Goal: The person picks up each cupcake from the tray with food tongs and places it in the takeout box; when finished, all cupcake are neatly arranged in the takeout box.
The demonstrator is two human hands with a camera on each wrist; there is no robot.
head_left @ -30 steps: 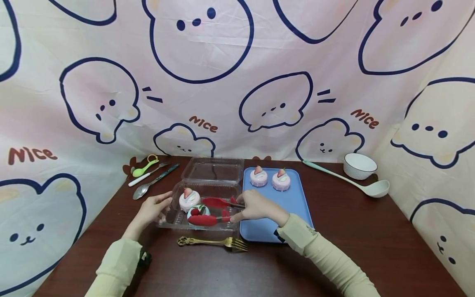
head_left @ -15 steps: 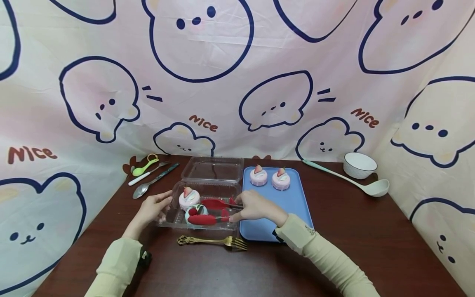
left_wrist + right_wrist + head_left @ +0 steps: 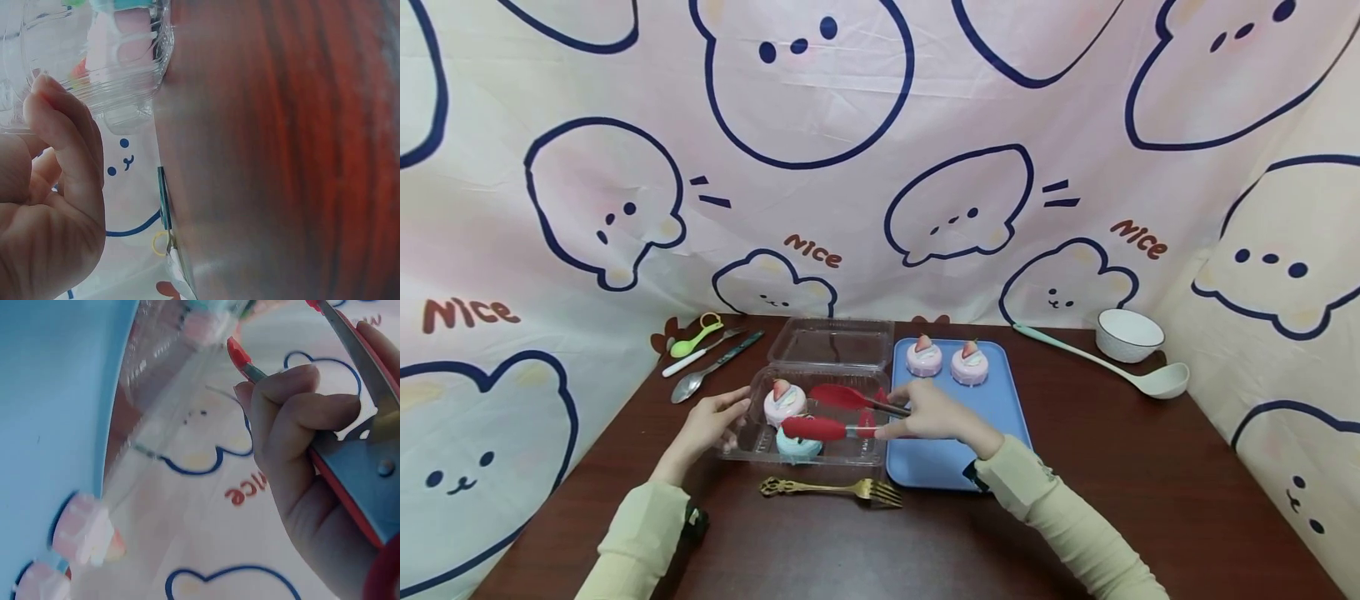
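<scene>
My right hand (image 3: 928,412) grips a pair of red-tipped metal tongs (image 3: 816,428), whose two heads stand apart over the clear plastic box (image 3: 857,450). In the right wrist view, fingers curl round the metal arms of the tongs (image 3: 369,469). Below the nearer head sits a pale blue cake (image 3: 800,447), its top partly hidden. A pink cake (image 3: 782,407) with a strawberry stands behind it, also in the box. My left hand (image 3: 703,429) holds the box's left wall; in the left wrist view the fingertips of this hand (image 3: 62,137) are at the clear rim.
A blue tray (image 3: 955,462) with two pink strawberry cakes (image 3: 968,365) adjoins the box on the right. A gold fork (image 3: 831,489) lies in front. Spoons (image 3: 715,367) and other cutlery lie back left; a ladle (image 3: 1150,382) and white bowl (image 3: 1129,336) stand back right.
The tongs were low around the blue cake; they have risen off it and their heads now lie higher, with the right hand shifted slightly right. The left hand stays at the box.
</scene>
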